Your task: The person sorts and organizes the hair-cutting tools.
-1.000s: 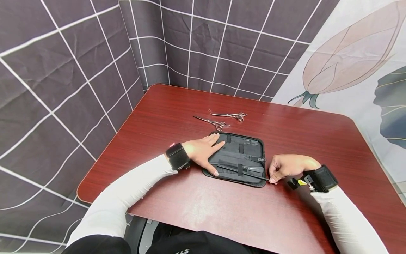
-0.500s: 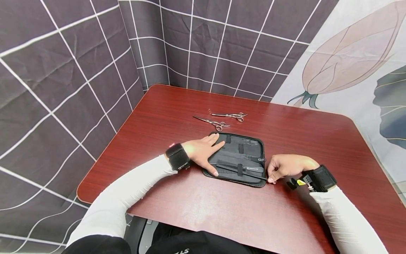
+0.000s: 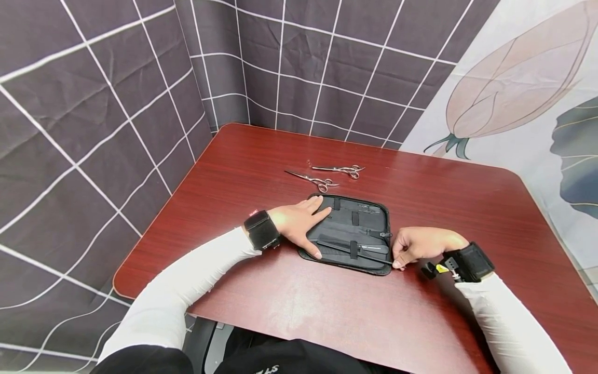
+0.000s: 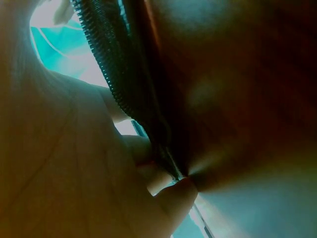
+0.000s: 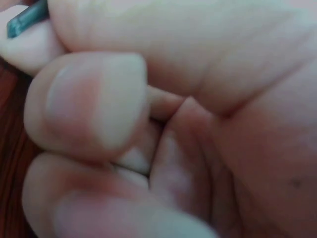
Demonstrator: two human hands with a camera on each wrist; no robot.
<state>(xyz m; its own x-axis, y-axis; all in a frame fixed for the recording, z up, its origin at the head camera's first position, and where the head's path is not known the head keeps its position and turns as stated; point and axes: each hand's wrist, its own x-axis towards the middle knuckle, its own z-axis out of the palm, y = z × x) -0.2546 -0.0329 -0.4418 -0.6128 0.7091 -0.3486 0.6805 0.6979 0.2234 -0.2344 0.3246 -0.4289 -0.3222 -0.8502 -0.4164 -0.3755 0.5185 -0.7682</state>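
An unfolded black zip case (image 3: pixel 343 221) lies on the table. My left hand (image 3: pixel 299 223) rests flat with spread fingers on its left side; in the left wrist view the zipper edge (image 4: pixel 101 54) runs beside the fingers. A black tail comb (image 3: pixel 374 258) lies slantwise in the near half, under an elastic strap (image 3: pixel 353 250). At the case's near right corner my right hand (image 3: pixel 422 245) pinches the comb's thin tail between thumb and finger. In the right wrist view the dark tail tip (image 5: pixel 25 21) shows between the fingers; the other fingers are curled.
Two pairs of silver scissors, one nearer (image 3: pixel 317 181) and one farther (image 3: pixel 344 170), lie on the red-brown table (image 3: pixel 224 182) behind the case. A flat black piece with white lettering (image 3: pixel 374 249) lies beside the comb. Grey checked cloth (image 3: pixel 317 78) hangs behind the table.
My right hand has shifted slightly left toward the case, and the comb has slid a little farther left under the strap. My left hand has stayed put.
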